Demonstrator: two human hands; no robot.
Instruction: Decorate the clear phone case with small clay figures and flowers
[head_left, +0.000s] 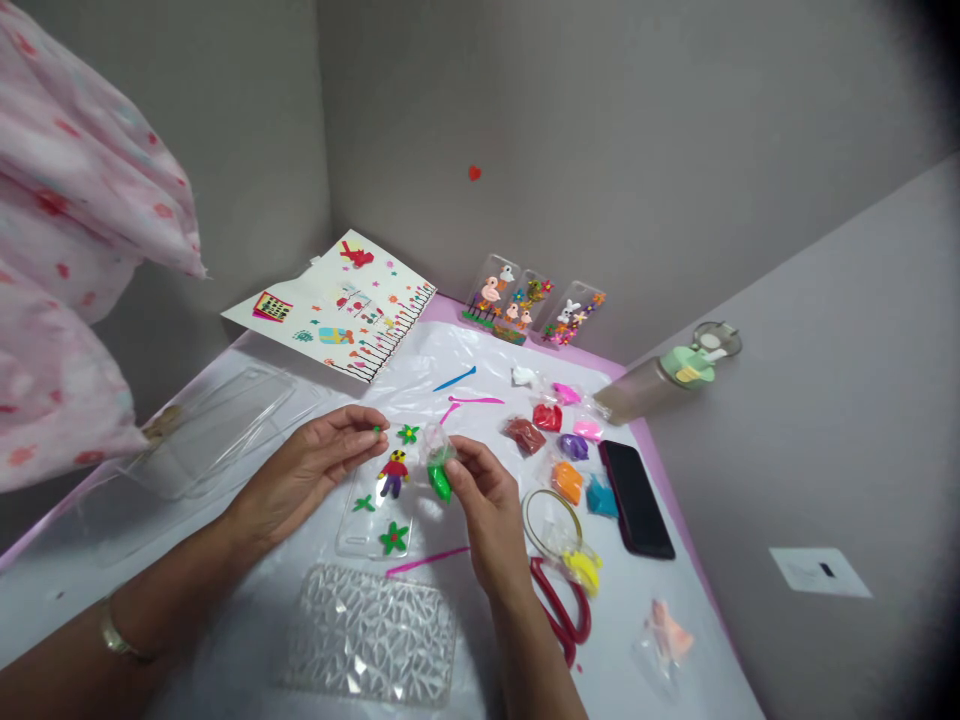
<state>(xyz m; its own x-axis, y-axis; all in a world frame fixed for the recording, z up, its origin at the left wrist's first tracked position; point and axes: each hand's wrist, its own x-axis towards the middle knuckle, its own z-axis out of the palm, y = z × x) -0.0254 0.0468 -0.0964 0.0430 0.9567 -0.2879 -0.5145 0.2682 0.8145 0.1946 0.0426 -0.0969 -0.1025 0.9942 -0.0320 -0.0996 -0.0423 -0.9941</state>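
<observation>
My right hand (484,500) grips a small clear bag of green clay (439,482) between thumb and fingers. A tiny green bit of clay (376,430) shows at the fingertips of my left hand (315,470), which are pinched together. Under and between both hands lies a clear phone case (352,545). On it are a small clay figure (393,474) in red and purple, green clay flowers (394,538) and a green leafy shape (364,504). A pink modelling tool (427,561) rests just below the case, beside a textured clear case (371,635).
Bagged clay lumps, one orange (567,482), lie on the right near a phone (637,500), a bangle (551,520) and red scissors (566,610). A bottle (652,385) stands by the wall. Decorated cases (574,313) and a spiral notebook (337,310) are at the back. Cloth (75,220) hangs left.
</observation>
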